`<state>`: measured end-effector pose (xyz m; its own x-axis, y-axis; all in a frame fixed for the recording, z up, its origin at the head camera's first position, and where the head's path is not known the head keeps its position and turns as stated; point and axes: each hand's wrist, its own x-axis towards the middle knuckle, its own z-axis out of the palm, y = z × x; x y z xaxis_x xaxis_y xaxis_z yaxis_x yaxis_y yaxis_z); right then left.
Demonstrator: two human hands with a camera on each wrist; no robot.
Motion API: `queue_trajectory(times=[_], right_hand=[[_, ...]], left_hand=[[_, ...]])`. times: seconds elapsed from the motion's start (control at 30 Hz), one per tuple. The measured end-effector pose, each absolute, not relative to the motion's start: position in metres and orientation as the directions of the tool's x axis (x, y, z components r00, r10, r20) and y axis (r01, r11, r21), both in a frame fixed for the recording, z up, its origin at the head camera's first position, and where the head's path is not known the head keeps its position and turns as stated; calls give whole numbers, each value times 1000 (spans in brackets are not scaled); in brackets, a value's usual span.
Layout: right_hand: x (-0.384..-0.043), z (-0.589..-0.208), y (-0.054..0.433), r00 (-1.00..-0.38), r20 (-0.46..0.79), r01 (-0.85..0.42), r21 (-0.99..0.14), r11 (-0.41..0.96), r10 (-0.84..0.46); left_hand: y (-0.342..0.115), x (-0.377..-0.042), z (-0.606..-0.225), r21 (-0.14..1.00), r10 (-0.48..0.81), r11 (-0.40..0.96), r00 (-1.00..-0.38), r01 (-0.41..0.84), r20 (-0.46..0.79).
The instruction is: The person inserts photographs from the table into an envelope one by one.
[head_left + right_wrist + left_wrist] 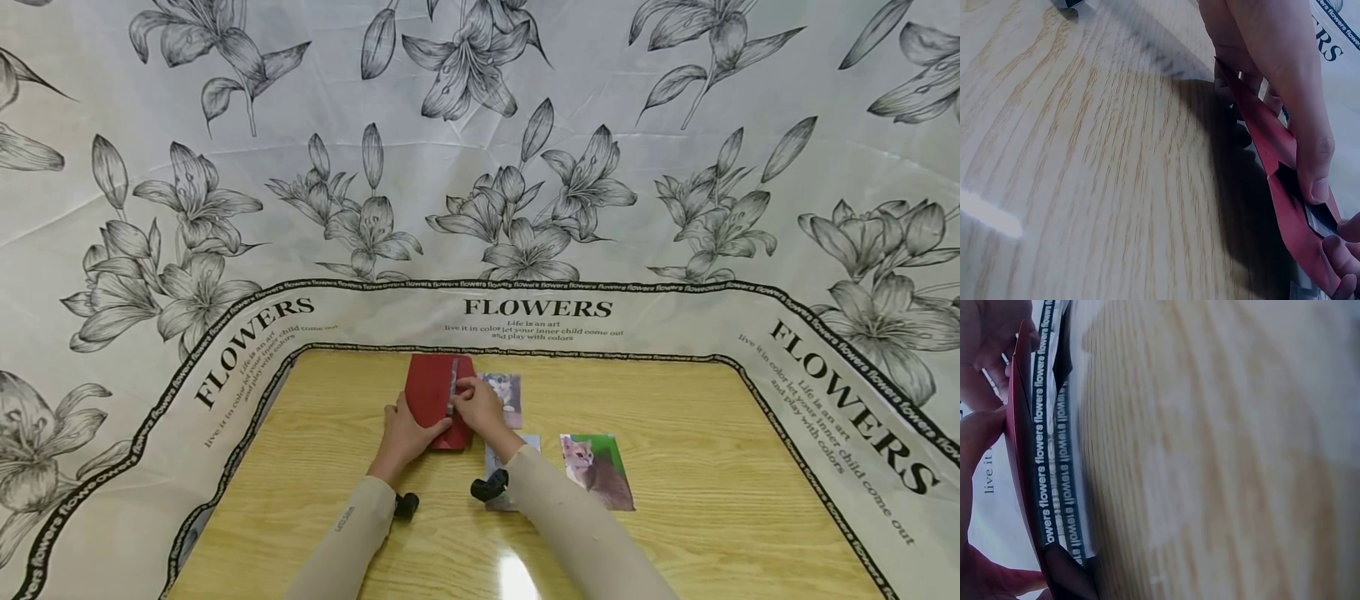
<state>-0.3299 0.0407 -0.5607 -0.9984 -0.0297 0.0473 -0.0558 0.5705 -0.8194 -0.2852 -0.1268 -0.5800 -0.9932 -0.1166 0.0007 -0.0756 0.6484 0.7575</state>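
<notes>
Above the far part of the table, a red paper envelope (425, 387) is held tilted between both hands. My left hand (407, 433) grips its left and near side, thumb across the front and fingers at the edge. A narrow grey-and-dark strip (453, 383), apparently the edge of a photo card, shows in the envelope's opening. My right hand (480, 407) pinches at this strip with thumb and fingertips. In the right wrist view, the left thumb (1315, 169) presses beside the dark opening. The rest of the card is hidden inside the envelope.
A kitten photo (512, 392) lies just right of the envelope. Another photo (531, 442) is partly covered by the right wrist and its black camera (490, 486). Farther right lies a cat photo with green background (600, 475). A flower-printed cloth (540, 325) borders the wooden table.
</notes>
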Motion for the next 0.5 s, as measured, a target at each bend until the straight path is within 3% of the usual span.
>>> queue_trajectory(times=[0.27,0.5], right_hand=[[-324,-562,66,-995,81,-101,-906,411,-66],[-323,-561,95,-992,116,-126,-894,429,-49]], left_hand=[[-128,-285,-582,766,-116,636,-993,-92,-23],[-129,-286,-583,763,-115,638,-993,-104,-40]])
